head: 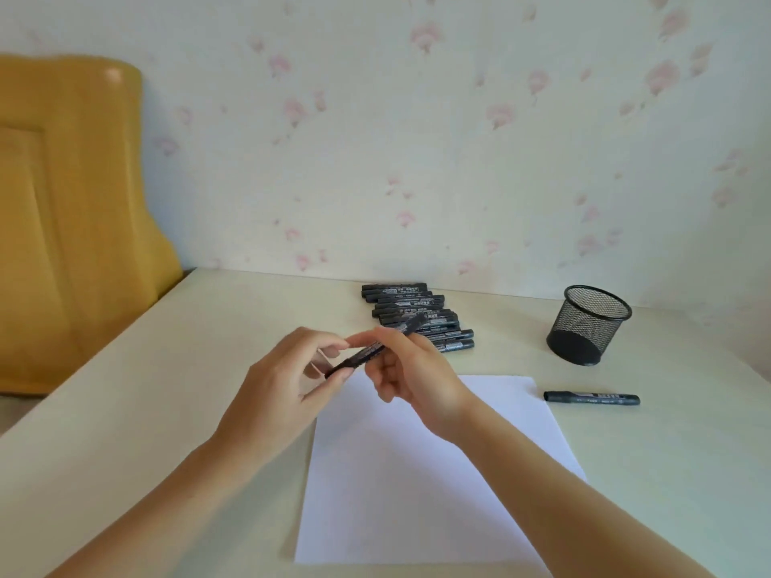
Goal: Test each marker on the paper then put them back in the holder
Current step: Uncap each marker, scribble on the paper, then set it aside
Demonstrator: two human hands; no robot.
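Both hands hold one black marker (pixel 373 349) above the far left corner of a blank white sheet of paper (pixel 417 473). My left hand (pixel 283 394) pinches its lower left end. My right hand (pixel 413 373) grips its middle, and the far end pokes out up and to the right. A row of several black markers (pixel 413 310) lies on the table behind my hands. One more black marker (pixel 591 398) lies alone to the right of the paper. The black mesh holder (pixel 588 325) stands upright at the back right, and I see nothing inside it.
The cream table (pixel 167 410) meets a floral-papered wall (pixel 417 139) at the back. A yellow chair back (pixel 71 223) stands beyond the table's left edge.
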